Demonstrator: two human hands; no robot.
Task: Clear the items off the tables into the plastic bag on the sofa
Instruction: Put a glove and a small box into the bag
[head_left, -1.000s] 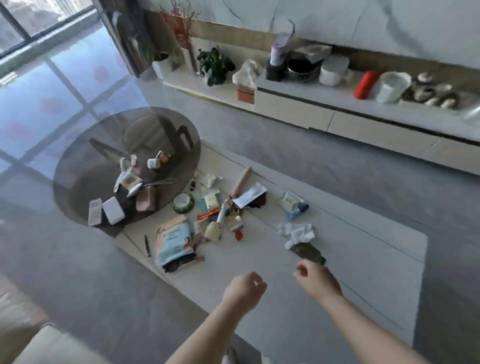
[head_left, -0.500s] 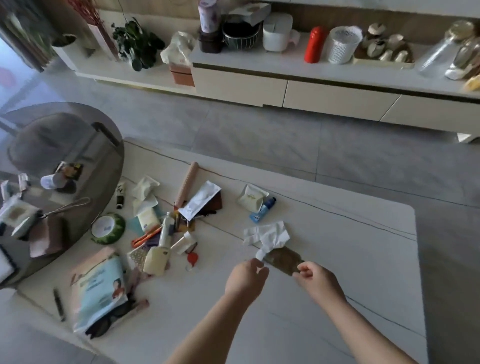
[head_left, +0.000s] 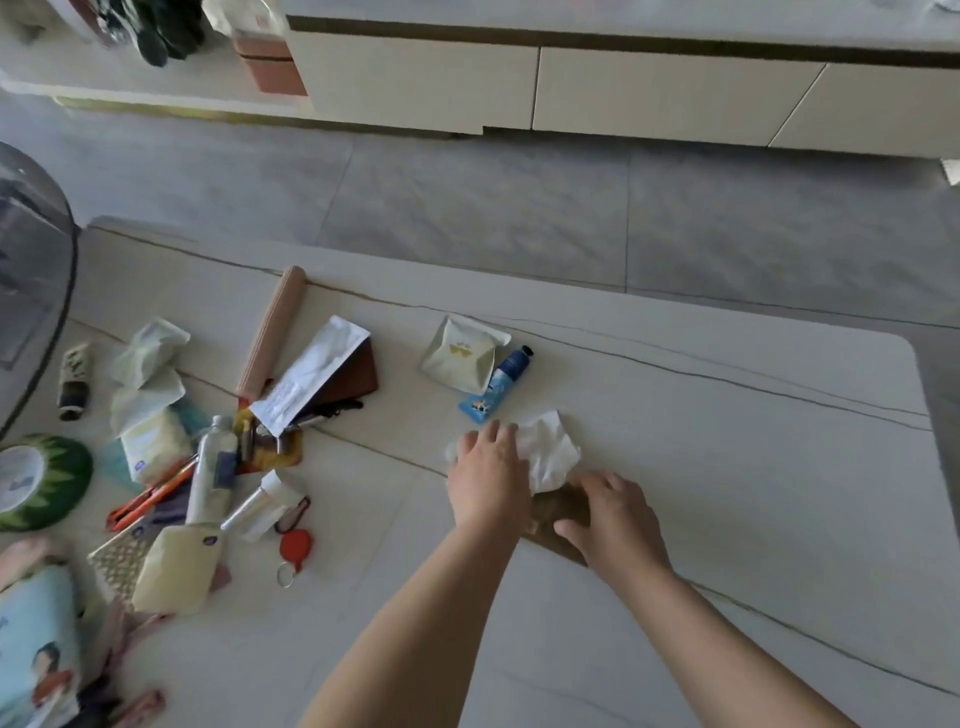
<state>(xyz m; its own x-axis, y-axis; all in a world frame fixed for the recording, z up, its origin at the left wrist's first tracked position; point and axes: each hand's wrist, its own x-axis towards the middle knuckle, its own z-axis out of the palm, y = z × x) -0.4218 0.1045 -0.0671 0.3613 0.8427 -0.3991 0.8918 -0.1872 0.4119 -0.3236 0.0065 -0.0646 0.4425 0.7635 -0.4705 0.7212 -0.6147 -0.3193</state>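
Two bare hands over the pale stone-look rectangular table (head_left: 727, 467). Left hand (head_left: 485, 478) lies palm down, fingers spread and fairly straight, on the left part of the one crumpled white tissue (head_left: 550, 452). Right hand (head_left: 610, 512) rests with loosely bent fingers on the one flat brown-green foil packet (head_left: 558, 512), which touches the tissue's near edge; cannot tell whether it grips the packet.

Count, right cluster, just beyond the hands: one cream folded sachet with yellow print (head_left: 462, 356); one blue squeeze tube with dark cap (head_left: 498, 384), leaning against the sachet.

Count, left heap, well apart from the hands: one tan ribbed paper roll (head_left: 272, 330); one white paper envelope (head_left: 311, 374) over one dark brown pouch (head_left: 358, 374); one white bottle with grey label (head_left: 213, 467); one orange utility knife (head_left: 150, 499); one red round key tag on a ring (head_left: 295, 545); one watermelon-striped green bowl (head_left: 47, 480); one small dark-capped tube (head_left: 75, 382); two pale green wipe packets (head_left: 148, 353).

Versus half a second ago: both hands were fists above the table near the packet; both are now down on the tissue and packet. View has tipped lower; the sideboard's top objects are out of frame. The plastic bag and sofa are not in view.
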